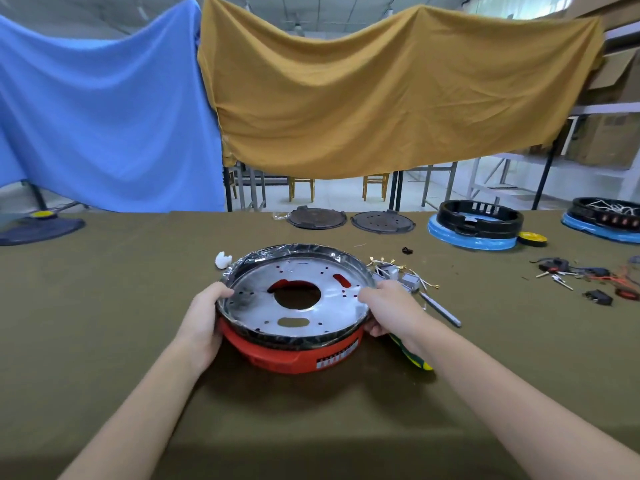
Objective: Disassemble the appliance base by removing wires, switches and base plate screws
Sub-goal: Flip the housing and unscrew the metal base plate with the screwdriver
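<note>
— Sitting near the middle of the table (104, 306), toward its near edge, is the red appliance base (294, 355), with its silver base plate (298, 299) facing up inside a film-wrapped black rim (294, 247).
— And the hands?
— The left hand (202, 323) is curling its fingers over the rim's left side; the right hand (384, 310) is wrapping the right side, thumb on top.
— Advice for lifting the plate?
— I'm thinking an even pull on both sides, keeping it level so it isn't jamming.
— Anything nearby?
— A green-handled screwdriver (440, 311) is lying just beside the right wrist, and loose terminals (398, 271) are lying beyond it.
</note>
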Demonstrator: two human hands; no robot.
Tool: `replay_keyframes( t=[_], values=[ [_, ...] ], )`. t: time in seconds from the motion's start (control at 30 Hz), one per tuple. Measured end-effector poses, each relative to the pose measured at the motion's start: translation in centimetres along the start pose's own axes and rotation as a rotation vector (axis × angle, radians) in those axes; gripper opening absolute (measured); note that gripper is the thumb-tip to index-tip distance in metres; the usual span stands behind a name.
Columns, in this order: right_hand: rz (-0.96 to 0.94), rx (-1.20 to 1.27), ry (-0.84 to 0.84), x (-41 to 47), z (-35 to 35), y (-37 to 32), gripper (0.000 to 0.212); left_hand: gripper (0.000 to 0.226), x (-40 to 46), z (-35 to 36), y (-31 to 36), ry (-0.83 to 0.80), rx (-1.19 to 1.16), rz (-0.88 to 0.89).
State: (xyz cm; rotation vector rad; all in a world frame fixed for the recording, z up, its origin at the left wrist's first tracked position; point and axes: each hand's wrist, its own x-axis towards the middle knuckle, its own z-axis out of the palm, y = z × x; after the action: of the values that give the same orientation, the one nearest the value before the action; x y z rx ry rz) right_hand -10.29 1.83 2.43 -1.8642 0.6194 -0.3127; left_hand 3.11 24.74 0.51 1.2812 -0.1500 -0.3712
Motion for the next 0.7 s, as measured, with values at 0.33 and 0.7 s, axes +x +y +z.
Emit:
replay_keyframes(
  t=[0.33, 0.7],
  values=[
    [0.002, 0.059, 0.062, 1.8, 1.9, -0.3, 0.042, 0.019, 1.1, -1.0, -0.2, 0.093, -0.329, 0.027],
    [-0.039, -0.390, 0.071, 2.5, 1.6, -0.7, 0.034, 0.048, 1.5, -2.7, 0.0, 0.156, -0.662, -0.027]
  ],
)
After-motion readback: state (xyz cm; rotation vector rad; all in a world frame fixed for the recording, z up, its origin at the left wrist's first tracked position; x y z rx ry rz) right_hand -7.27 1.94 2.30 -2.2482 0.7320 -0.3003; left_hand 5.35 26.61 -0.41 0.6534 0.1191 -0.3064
